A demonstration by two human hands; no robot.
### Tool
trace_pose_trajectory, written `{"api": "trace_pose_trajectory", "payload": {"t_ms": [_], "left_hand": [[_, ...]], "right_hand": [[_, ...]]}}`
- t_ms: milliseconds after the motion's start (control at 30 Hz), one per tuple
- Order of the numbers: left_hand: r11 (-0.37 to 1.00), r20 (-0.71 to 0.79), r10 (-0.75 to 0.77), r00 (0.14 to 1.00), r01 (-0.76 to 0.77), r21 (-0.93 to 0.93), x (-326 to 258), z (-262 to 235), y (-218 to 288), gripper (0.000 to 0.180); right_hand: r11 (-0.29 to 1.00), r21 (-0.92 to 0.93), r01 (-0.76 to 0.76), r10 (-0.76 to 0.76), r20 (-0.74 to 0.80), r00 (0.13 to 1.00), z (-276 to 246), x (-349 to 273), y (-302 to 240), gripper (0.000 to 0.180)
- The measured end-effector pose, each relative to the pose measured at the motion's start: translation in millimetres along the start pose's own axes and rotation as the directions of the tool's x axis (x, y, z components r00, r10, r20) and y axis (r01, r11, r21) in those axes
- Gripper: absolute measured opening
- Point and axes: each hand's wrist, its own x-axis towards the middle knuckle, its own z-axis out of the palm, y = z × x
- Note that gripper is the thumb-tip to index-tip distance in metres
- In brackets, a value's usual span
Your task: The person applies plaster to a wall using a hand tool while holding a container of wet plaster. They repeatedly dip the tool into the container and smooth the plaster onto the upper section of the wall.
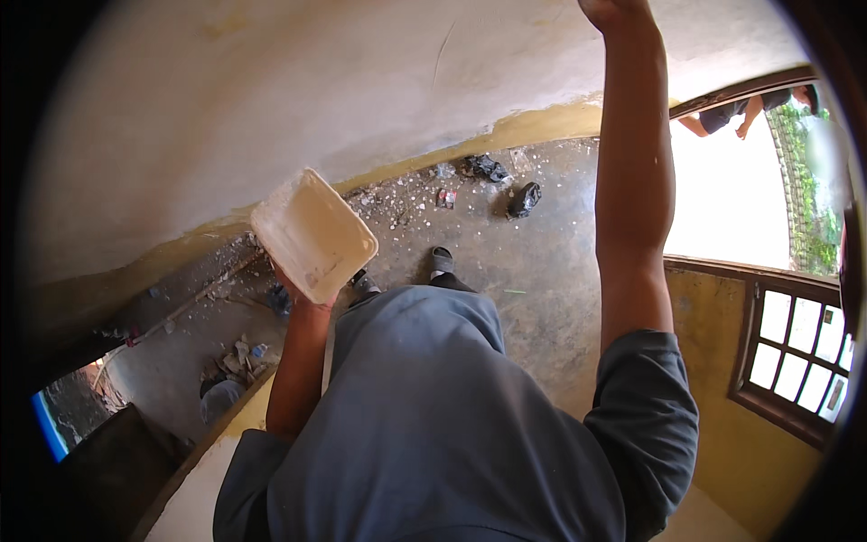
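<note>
My left hand [287, 287] grips a cream rectangular plastic tub [318, 237] from beneath, its open side facing me. A pale, dusty residue coats the inside of the tub. Most of the fingers are hidden behind it. My right arm is stretched far up along the plastered wall [361, 99], and only the heel of my right hand [616, 11] shows at the top edge. Its fingers lie outside the picture, so whether they hold anything does not show. The wall is off-white with a rough, yellowish band along its base.
White flakes, crumpled black plastic bags [523, 200] and a small red packet [446, 199] litter the concrete floor [533, 298]. Rubble [242, 359] lies at left beside a low wall. At right are a bright doorway, a barred window [799, 343] and another person [722, 115] outside.
</note>
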Motion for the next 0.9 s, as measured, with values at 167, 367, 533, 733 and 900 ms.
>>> {"api": "trace_pose_trajectory", "payload": {"t_ms": [167,367,533,733,900], "left_hand": [[1.000,-0.015,-0.014,1.000,0.015,0.026,11,0,-4,0.065],[0.997,-0.089,0.045,0.995,-0.039,0.066,9,3,-19,0.066],[0.991,-0.127,0.091,0.988,-0.078,0.106,8,8,-30,0.067],[0.988,-0.156,0.129,0.979,-0.113,0.109,0,3,-37,0.067],[0.991,-0.115,0.113,0.987,-0.103,0.090,12,6,-43,0.068]], "right_hand": [[0.990,-0.106,0.090,-0.098,-0.067,0.993,-74,-73,2,0.051],[0.925,-0.008,-0.380,0.310,-0.562,0.767,-262,-80,154,0.038],[0.867,0.071,-0.493,0.393,-0.706,0.589,-317,-62,225,0.032],[0.921,-0.055,-0.385,0.241,-0.696,0.676,-214,-23,182,0.035],[0.976,-0.210,-0.064,-0.052,-0.503,0.863,-98,-23,67,0.015]]}}
